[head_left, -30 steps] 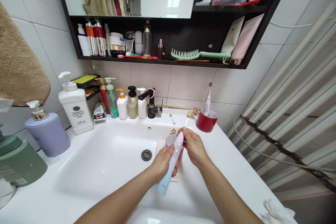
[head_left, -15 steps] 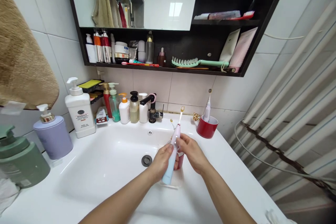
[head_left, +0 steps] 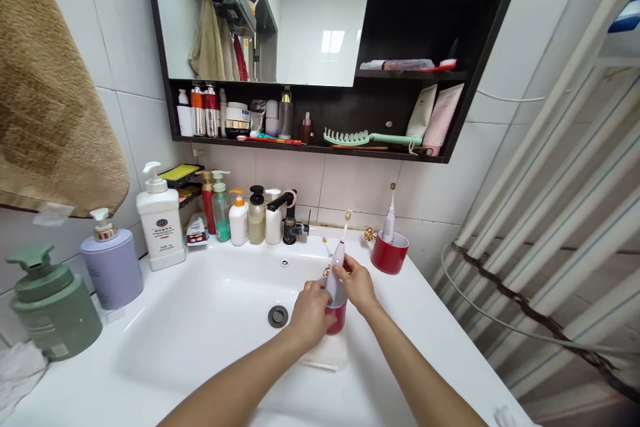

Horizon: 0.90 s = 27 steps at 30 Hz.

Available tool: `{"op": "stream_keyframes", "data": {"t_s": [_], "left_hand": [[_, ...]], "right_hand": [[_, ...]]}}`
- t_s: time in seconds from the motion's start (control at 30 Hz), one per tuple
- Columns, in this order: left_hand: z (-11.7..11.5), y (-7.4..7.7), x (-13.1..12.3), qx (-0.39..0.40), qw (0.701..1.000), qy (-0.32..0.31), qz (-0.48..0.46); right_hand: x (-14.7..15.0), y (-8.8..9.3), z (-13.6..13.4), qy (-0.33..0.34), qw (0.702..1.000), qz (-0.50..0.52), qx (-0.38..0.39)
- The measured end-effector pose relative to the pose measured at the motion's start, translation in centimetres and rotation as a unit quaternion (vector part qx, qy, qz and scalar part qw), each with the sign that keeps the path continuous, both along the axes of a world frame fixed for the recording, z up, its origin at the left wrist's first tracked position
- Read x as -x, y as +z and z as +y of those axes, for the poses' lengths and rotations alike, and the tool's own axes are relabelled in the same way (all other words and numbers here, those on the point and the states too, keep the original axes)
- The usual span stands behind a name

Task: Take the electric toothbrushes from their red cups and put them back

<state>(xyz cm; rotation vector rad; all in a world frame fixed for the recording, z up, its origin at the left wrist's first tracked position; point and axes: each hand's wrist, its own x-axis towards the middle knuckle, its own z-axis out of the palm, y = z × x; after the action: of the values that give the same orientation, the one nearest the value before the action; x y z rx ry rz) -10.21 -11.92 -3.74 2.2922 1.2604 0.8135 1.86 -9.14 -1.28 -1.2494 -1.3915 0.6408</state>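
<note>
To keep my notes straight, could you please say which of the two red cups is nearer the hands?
The front cup, beside the left hand; the right hand holds a toothbrush at its mouth. The rear cup stands apart from both hands.

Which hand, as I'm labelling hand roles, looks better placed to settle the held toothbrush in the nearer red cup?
Probably the right hand: it grips the toothbrush by its handle, above the mouth of the red cup. The left hand is lower, by the cup's rim, seemingly better suited to steadying it.

Pale pink-and-blue toothbrush (head_left: 338,255), red cup (head_left: 340,319), white sink (head_left: 210,320).
</note>
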Motion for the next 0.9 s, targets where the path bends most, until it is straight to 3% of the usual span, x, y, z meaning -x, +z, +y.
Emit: {"op": "stream_keyframes", "data": {"t_s": [0.13,0.23,0.43,0.6,0.9], "left_hand": [[0.4,-0.6,-0.3,-0.001,1.000,-0.023,0.022],[0.9,-0.2,-0.5,-0.017,0.999,-0.036,0.026],[3.8,2.5,-2.8,-0.077,0.995,-0.065,0.016],[7.4,4.3,-6.0,-0.108,0.992,-0.067,0.008],[11.8,4.0,-8.8,-0.110,0.992,-0.057,0.009]], "right_hand": [[-0.1,-1.3,-0.1,0.010,1.000,-0.025,0.000],[-0.7,-1.3,0.1,0.006,1.000,-0.030,-0.007],[-3.5,0.5,3.0,-0.041,0.999,-0.008,-0.030],[-6.0,1.9,5.9,-0.087,0.993,-0.055,-0.064],[-7.3,1.4,9.4,-0.181,0.974,-0.119,-0.066]]}}
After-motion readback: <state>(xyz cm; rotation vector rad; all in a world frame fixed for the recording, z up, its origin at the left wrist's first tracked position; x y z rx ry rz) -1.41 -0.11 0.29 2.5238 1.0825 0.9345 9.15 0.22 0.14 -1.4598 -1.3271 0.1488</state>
